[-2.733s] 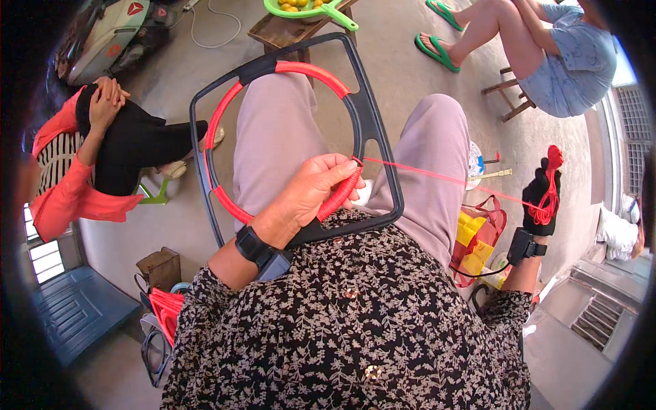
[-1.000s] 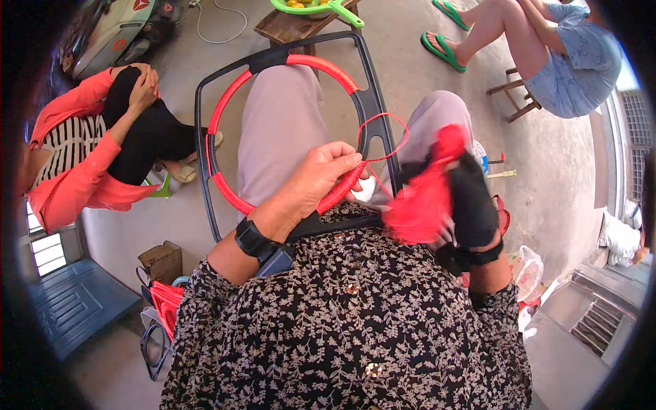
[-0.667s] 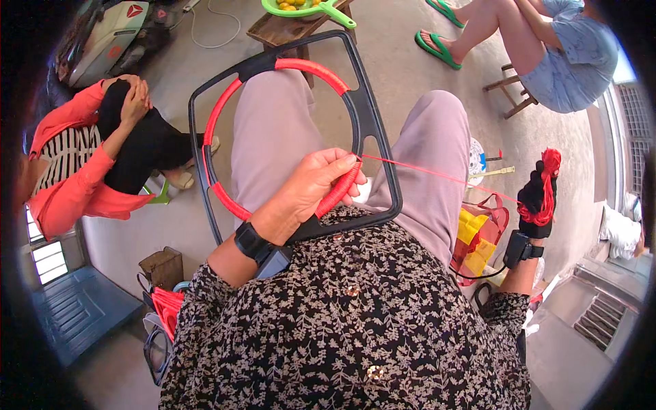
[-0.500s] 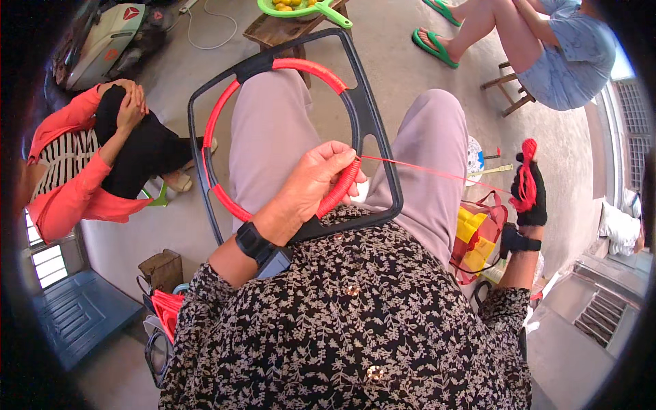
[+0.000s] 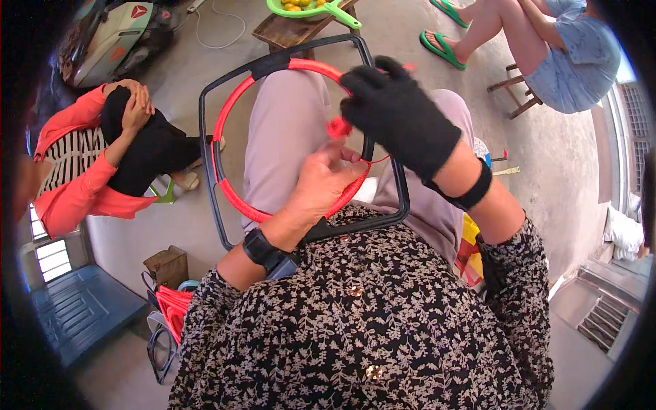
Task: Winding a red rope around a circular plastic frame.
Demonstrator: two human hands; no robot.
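A black squarish frame [image 5: 203,147] with a round inner ring [image 5: 231,198] rests on my lap. Red cord is wound closely over much of the ring; dark parts show between the wound stretches. My bare left hand [image 5: 326,179] is closed on the ring's lower right side, thumb by the end of the winding. Above it, my right hand [image 5: 403,116], in a black glove, reaches across the frame's right side, closed on a bundle of red cord [image 5: 339,128]. The bundle hangs inside the ring, close to my left fingertips. A short slack strand shows beside my left thumb.
Ahead stands a wooden stool [image 5: 290,31] with a green strainer [image 5: 335,9] of yellow fruit. One person [image 5: 89,154] sits at left, another [image 5: 567,61] at far right. Low at left are a blue panel [image 5: 89,307] and a brown bag [image 5: 167,266]. A parked scooter [image 5: 113,44] stands behind.
My right hand has swung from far right in to the ring, carrying the cord bundle over the frame's right side. The stretched strand has gone slack. My left hand stays at the ring.
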